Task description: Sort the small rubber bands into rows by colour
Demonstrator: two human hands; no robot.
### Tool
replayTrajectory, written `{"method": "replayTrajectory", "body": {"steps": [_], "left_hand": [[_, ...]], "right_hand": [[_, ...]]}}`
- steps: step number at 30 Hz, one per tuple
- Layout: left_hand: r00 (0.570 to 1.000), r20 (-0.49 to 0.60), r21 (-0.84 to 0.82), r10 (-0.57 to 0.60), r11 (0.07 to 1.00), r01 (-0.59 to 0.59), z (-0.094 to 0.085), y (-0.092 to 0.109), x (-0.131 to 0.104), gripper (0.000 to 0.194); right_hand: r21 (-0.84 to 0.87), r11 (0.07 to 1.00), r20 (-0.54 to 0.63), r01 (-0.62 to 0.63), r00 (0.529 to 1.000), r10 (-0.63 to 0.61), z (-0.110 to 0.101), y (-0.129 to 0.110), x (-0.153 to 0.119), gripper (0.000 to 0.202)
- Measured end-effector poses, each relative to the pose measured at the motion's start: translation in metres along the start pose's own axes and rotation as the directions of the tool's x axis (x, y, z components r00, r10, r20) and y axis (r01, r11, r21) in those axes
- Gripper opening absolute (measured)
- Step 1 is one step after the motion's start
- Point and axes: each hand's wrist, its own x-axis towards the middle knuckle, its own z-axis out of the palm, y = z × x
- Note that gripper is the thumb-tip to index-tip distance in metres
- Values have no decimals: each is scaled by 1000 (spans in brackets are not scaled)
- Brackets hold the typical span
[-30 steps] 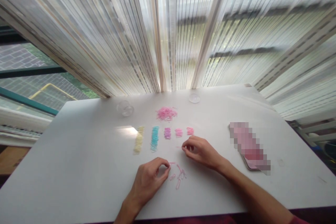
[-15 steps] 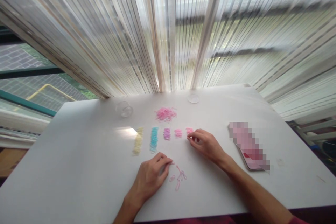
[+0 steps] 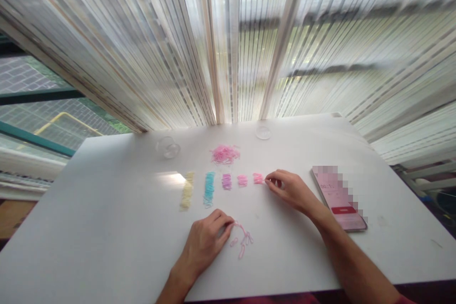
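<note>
Clock dial centred on the purple bundle (image 3: 226,181), 12 toward the curtain (image 3: 221,57). At 3 o'clock we find the right hand (image 3: 272,181), thumb and forefinger brought near each other at the right edge of the bright pink bundle (image 3: 258,178); we cannot tell whether they are closed on a loop. Between 6 and 7 we record the left hand (image 3: 231,225), its fingertips at the upper end of the loose pink loops (image 3: 245,237); pinched or merely touching, we cannot tell. These loops lie scattered between 5 and 6.

Bundles form a row: pale pink bundle (image 3: 242,181) at 3, between purple and bright pink; blue bundle (image 3: 209,190) and, farther out, yellow bundle (image 3: 187,192) toward 9. We note a pink heap (image 3: 225,154) at 12, a clear lid (image 3: 263,133) at 1 and a clear container (image 3: 168,147) at 10. Well out at 3, beyond the right hand, a phone (image 3: 344,210) lies on the white table (image 3: 117,228), partly pixelated.
</note>
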Motion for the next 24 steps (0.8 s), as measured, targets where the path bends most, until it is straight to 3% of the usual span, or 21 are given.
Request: {"method": "replayTrajectory", "body": {"steps": [11,16,24], "left_hand": [[997,79,-5,19,1000,-19,-2,5,-6,15],[998,67,-3,19,1000,-19,-4,5,-5,16],[998,54,-8,21,1000,-20,0,3,-6,14]], "right_hand": [[16,1000,37,13,999,-13,6,3,-1,20],[7,1000,105,12,994,-13,7,3,-2,19],[-16,1000,89,0,996,1,8,6,-2,20]]}}
